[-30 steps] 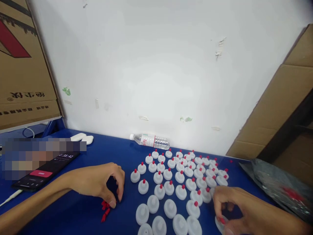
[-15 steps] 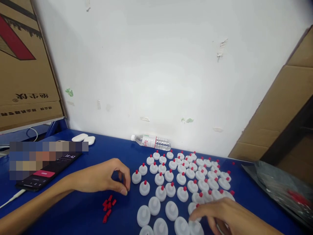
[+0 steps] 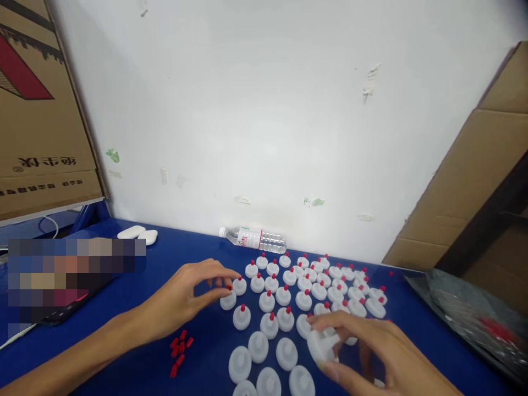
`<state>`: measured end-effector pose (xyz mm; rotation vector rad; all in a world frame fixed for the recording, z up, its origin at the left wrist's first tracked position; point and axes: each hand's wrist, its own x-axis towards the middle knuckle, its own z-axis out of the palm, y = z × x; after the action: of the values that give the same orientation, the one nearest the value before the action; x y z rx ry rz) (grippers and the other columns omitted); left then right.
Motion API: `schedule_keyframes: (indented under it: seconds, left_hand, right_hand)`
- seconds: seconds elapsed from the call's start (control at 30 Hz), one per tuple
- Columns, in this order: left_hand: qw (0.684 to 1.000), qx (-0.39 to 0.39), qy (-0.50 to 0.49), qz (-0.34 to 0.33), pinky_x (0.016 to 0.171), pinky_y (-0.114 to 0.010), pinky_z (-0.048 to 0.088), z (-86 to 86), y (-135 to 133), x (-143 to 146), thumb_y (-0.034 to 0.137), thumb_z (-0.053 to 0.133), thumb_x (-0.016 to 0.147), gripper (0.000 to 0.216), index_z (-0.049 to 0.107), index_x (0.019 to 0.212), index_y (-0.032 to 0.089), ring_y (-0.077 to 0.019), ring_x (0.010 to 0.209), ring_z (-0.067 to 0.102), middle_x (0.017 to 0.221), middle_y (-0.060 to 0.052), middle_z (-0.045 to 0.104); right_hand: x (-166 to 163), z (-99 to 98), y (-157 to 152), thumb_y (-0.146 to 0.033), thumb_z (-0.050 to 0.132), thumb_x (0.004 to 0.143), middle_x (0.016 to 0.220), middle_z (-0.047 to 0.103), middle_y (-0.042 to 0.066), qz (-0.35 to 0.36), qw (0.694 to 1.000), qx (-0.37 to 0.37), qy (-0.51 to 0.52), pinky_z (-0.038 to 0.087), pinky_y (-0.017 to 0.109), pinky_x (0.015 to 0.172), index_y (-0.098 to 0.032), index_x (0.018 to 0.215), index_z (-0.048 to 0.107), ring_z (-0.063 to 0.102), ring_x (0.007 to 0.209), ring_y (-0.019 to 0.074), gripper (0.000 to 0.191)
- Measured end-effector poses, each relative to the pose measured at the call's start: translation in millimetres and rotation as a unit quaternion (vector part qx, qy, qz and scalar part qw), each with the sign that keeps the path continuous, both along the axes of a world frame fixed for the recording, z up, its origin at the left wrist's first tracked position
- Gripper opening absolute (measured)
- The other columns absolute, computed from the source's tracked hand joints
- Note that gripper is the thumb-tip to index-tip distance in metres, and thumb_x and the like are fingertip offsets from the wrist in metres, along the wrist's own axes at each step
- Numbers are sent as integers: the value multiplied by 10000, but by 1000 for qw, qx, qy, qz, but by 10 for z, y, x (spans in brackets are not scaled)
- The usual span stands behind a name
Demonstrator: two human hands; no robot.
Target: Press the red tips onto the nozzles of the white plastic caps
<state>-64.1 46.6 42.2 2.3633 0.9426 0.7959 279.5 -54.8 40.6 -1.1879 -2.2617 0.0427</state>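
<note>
The white disc is at the lower right of the frame, pinched between finger and thumb of the right hand, tilted, its spout pointing right. It lies well apart from the left hand, lower and to its right. Loose red caps on the worktop, lower left, are nearer the left hand, whose fingertips hover by a capped disc; whether they grip anything, I cannot tell.

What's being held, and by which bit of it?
A white piece, pinched at its rim by the right fingers. Whether the left fingers hold anything, I can't tell.
</note>
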Motion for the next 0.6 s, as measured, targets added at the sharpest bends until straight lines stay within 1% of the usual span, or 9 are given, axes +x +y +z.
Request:
schedule_keyframes:
  seconds: [0.07,0.17,0.23,0.27,0.33,0.4,0.47,0.53,0.6]
  left_hand:
    - [997,70,3,-23,827,-275,535,-60,-49,28,193,592,1009,223,726,1178,250,-179,942,653,1034,-36,724]
    - [989,137,-12,-50,843,-260,540,-131,-145,88,147,545,1034,199,699,1127,231,-170,956,655,1034,-42,712]
    - [980,188,-27,-64,832,-253,540,-167,-213,134,136,545,1040,192,673,1156,217,-165,927,665,1012,-42,721]
    - [973,218,-29,-74,810,-254,537,-182,-246,156,127,544,1040,205,665,1182,211,-166,906,665,1004,-45,727]
    - [959,268,-20,-88,765,-266,521,-202,-310,198,89,531,1034,262,660,1229,207,-170,866,652,1003,-56,731]
    - [953,288,-6,-94,733,-278,501,-205,-369,235,52,520,1024,304,662,1243,209,-166,817,635,1005,-60,730]
    - [952,291,-9,-98,730,-290,494,-192,-424,271,62,529,1029,283,654,1244,198,-159,773,628,963,-49,735]
    - [953,284,-20,-104,747,-299,504,-163,-477,304,112,539,1046,231,643,1240,180,-159,756,639,913,-37,743]
    - [954,278,-32,-108,769,-300,524,-123,-531,336,141,527,1059,191,658,1192,183,-158,756,655,884,-31,749]
  right_hand:
    - [-94,-38,2,-468,640,971,966,806,-52,9,1000,18,4,556,88,502,-338,1250,668,751,624,99,309]
    - [-193,-118,8,-444,522,1042,1046,789,3,28,996,77,-26,603,122,667,-279,1242,663,779,780,119,295]
    - [-217,-166,12,-394,467,1070,1093,763,41,27,989,126,-70,615,165,758,-249,1270,655,776,820,120,310]
    - [-222,-185,14,-379,460,1075,1097,753,52,22,984,148,-95,619,180,768,-240,1296,649,774,813,120,322]
    - [-231,-212,17,-400,484,1068,1059,751,54,8,973,187,-133,628,196,734,-233,1336,638,772,787,123,351]
    - [-251,-228,20,-456,494,1060,1009,757,44,4,966,213,-146,629,197,670,-234,1311,660,768,754,123,374]
    - [-279,-244,22,-500,488,1053,1032,771,38,4,963,228,-144,623,189,629,-241,1256,690,775,776,126,386]
    - [-307,-264,18,-496,515,1045,1118,780,26,2,961,239,-140,622,177,646,-242,1239,702,786,851,132,370]
    - [-333,-284,9,-472,569,1027,1150,785,8,2,960,248,-133,618,160,687,-232,1256,701,788,893,134,357]
